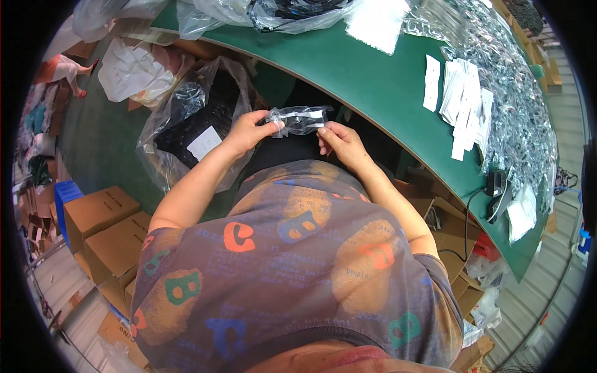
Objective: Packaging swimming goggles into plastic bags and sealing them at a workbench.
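Over my lap, a small clear plastic bag (300, 120) with something dark inside and a white strip across it is stretched between my hands. My left hand (254, 129) pinches its left end, the thumb pressed on the crumpled plastic. At the other end, my right hand (341, 140) grips the lower right corner between thumb and fingertips. What the dark content is, I cannot make out. Just left of my left forearm stands a large clear plastic sack (152, 133) full of black items, with a white paper (204, 142) lying on them.
A green table (385, 93) curves across the front and right. On it lie paper strips (460, 102), a big heap of clear-bagged items (519, 93) and a black cable (467, 217). Cardboard boxes (102, 211) stand at left; a white bag (134, 71) sits beyond the sack.
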Demonstrator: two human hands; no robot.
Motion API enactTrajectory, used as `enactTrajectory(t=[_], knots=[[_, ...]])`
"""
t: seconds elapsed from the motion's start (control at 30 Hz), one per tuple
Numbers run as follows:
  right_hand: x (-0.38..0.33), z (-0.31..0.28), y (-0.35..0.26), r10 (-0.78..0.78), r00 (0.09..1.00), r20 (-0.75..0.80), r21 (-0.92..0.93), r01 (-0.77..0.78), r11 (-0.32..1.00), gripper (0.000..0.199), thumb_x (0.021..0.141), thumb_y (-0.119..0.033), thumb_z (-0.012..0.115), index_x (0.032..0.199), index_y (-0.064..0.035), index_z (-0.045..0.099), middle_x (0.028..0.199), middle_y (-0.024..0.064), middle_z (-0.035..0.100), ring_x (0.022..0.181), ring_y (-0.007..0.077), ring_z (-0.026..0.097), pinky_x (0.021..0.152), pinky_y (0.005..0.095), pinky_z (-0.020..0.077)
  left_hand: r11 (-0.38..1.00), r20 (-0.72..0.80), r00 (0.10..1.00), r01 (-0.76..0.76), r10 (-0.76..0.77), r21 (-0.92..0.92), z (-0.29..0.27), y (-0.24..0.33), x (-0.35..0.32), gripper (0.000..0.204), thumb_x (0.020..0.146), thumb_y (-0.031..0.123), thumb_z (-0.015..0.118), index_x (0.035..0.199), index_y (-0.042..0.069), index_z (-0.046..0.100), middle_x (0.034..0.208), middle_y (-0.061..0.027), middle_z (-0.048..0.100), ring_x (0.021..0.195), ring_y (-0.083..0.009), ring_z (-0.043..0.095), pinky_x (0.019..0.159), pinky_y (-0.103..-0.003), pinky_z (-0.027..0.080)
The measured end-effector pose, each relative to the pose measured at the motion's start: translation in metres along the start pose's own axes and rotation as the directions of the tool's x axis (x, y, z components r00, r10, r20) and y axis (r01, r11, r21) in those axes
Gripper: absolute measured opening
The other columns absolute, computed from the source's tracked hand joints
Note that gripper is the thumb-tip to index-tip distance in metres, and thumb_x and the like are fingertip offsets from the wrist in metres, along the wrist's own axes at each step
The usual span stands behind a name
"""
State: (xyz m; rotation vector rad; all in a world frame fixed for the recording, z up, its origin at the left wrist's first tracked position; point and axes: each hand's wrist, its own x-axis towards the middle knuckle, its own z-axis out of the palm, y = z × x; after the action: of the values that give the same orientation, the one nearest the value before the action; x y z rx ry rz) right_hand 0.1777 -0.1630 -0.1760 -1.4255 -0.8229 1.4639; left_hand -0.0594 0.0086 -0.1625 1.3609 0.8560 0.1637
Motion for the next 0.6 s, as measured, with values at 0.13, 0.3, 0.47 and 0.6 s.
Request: enactTrajectory(t=[0.13, 0.3, 0.47, 0.6], knots=[[-0.001, -0.005, 0.007, -0.063, 0.989, -0.134, 0.169, 0.085, 0.982, 0.020, 0.099, -0.028, 0.061, 0.090, -0.0102, 0.065, 0.073, -0.0021, 0.059, 0.063, 0.0080, 0.059, 0.048, 0.0241, 0.0443, 0.997, -0.033, 0.999, -0.040, 0.042, 0.069, -0.005, 0.006, -0.003, 0.044, 0.092, 0.027, 0.078, 0.122, -0.004, 0.068, 0.104, -0.0041, 0.072, 0.094, -0.0104, 0.064, 0.087, -0.027, 0.051], [-0.006, -0.004, 0.007, -0.055, 0.977, -0.206, 0.250, 0.107, 0.962, 0.017, 0.096, -0.020, 0.059, 0.086, -0.0071, 0.064, 0.068, 0.0001, 0.054, 0.059, 0.0102, 0.055, 0.049, 0.0258, 0.0443, 1.000, 0.034, 0.999, -0.012, 0.012, -0.002, -0.001, 0.009, -0.004, 0.041, 0.094, 0.027, 0.077, 0.121, -0.002, 0.069, 0.105, -0.0047, 0.072, 0.094, -0.0105, 0.065, 0.085, -0.027, 0.052], [-0.015, 0.004, -0.011, -0.066, 0.964, -0.257, 0.502, 0.192, 0.844, 0.022, 0.095, -0.018, 0.057, 0.077, -0.0062, 0.056, 0.064, 0.0013, 0.048, 0.055, 0.0145, 0.050, 0.059, 0.0297, 0.0420, 0.992, 0.057, 0.998, 0.034, -0.028, -0.118, 0.004, 0.011, 0.000, 0.041, 0.095, 0.028, 0.076, 0.124, 0.000, 0.067, 0.108, -0.0063, 0.072, 0.092, -0.0132, 0.069, 0.084, -0.028, 0.056], [-0.017, 0.000, -0.013, -0.105, 0.951, -0.291, 0.598, 0.267, 0.756, 0.023, 0.095, -0.017, 0.057, 0.075, -0.0067, 0.053, 0.062, 0.0020, 0.046, 0.054, 0.0160, 0.048, 0.061, 0.0321, 0.0420, 0.955, 0.187, 0.966, 0.214, -0.176, -0.205, 0.011, 0.027, 0.000, 0.039, 0.097, 0.028, 0.073, 0.126, 0.003, 0.065, 0.108, -0.0061, 0.071, 0.078, -0.0174, 0.073, 0.076, -0.029, 0.060]])
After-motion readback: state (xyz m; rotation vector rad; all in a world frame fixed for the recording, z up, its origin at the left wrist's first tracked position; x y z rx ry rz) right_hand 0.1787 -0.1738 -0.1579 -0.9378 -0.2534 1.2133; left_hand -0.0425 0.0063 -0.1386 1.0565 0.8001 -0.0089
